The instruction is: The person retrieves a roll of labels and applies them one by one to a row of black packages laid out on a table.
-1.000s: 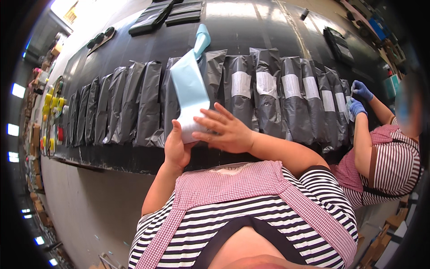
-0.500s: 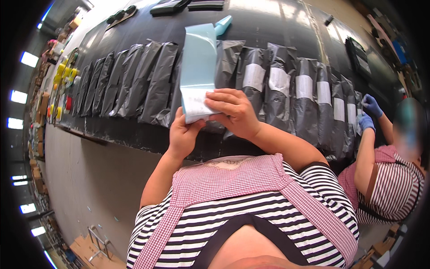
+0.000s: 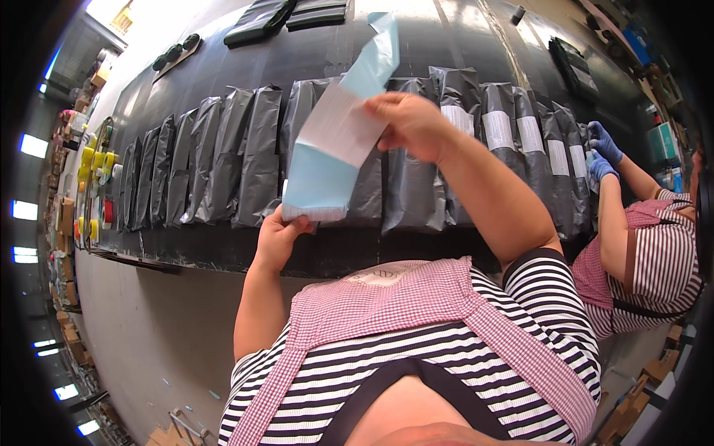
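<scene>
**Pale blue and white strip stretched between two bare hands**

A label strip, pale blue with a white printed section, slants between the person's hands above a row of grey plastic parcels. The left hand grips its lower end, thumb in front and the other fingers mostly hidden behind; whether that end is rolled or folded is unclear. The right hand, slightly blurred, has thumb and fingers close together at the right edge of the white section, apparently pinching it. Beyond those fingertips, the strip's loose blue end twists up and away.

Right of the right hand's fingers, five parcels visibly wear white labels. Left of the left hand's fingers, the parcels show no label on top. Those behind the strip and right arm are partly covered, so their labelling cannot be fully judged.

Farther right of the fingers, a co-worker's blue-gloved hands meet over the row's end. Far left sit yellow tape rolls. Past the fingers, the black table carries dark bundles.
</scene>
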The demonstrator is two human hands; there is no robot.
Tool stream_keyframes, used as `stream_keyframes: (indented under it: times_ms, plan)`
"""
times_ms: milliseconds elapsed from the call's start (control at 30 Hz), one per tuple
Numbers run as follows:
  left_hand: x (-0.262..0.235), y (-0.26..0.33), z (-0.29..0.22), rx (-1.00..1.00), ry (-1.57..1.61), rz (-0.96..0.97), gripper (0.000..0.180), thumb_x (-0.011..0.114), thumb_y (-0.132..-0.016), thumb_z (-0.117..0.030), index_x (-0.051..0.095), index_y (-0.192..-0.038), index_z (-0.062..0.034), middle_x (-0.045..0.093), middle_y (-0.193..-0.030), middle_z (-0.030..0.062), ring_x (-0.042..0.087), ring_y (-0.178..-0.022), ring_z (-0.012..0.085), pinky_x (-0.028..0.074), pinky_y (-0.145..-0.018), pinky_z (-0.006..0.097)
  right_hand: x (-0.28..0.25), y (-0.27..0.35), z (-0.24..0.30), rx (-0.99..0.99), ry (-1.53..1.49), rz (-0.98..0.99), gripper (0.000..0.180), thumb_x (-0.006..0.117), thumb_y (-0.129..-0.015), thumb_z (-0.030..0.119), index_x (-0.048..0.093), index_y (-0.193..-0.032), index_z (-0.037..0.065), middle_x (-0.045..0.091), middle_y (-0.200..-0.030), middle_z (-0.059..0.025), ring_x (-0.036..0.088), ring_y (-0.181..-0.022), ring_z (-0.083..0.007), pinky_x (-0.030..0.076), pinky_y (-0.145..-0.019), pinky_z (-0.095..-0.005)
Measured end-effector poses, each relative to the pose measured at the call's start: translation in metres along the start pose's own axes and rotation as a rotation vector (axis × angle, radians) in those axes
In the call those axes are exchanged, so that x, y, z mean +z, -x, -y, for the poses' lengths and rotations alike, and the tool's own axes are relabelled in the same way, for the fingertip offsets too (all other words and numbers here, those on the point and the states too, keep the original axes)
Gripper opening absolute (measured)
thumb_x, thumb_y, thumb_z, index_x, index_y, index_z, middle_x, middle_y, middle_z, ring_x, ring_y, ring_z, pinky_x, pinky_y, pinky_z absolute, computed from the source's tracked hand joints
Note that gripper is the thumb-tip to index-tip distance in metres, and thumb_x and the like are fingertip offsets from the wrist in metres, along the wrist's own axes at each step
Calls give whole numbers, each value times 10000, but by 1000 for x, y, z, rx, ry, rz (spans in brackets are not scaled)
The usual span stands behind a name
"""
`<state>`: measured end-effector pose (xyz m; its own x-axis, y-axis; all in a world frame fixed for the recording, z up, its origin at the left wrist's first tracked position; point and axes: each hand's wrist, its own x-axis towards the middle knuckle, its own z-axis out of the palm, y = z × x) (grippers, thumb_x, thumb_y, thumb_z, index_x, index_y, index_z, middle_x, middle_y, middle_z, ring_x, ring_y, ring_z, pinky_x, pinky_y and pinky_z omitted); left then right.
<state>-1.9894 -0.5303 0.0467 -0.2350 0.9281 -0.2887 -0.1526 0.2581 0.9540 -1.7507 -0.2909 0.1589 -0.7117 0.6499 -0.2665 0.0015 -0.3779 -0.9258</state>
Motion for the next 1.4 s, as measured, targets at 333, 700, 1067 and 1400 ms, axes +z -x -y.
stream_keyframes:
  times_ms: [333,700,1067,1400]
  plan:
    - [-206,-55,-19,649,1005,-413,506,591,-991,-241,447,-1328,108,585,-1282,235,609,-1183,326,577,-979,362,5,-45,-78,-969,680,-453,301,682,-924,65,681,-1225,54,651,-1282,-143,645,-1160,-256,549,-951,-329]
    - [-224,-61,-10,485,911,-475,470,561,-1010,-262,459,-1347,50,586,-1276,177,609,-1166,283,550,-1004,343,1,-81,-142,-866,1245,-381,325,737,-824,68,711,-1148,80,617,-1328,-140,540,-1291,-328,460,-1069,-398]
    - [-212,-82,-3,433,876,-414,438,568,-1013,-262,494,-1329,32,622,-1236,147,624,-1148,257,546,-988,344,32,-55,-120,-290,1785,-237,374,575,-961,297,643,-1291,134,525,-1448,-104,396,-1419,-291,149,-1174,-636]
    - [-169,-78,-31,396,871,-244,432,556,-1020,-253,481,-1355,9,622,-1251,149,629,-1151,273,558,-968,356,26,-115,-145,-141,1519,-297,580,613,-912,314,501,-1453,136,108,-1653,-156,13,-1512,-446,131,-1209,-561]
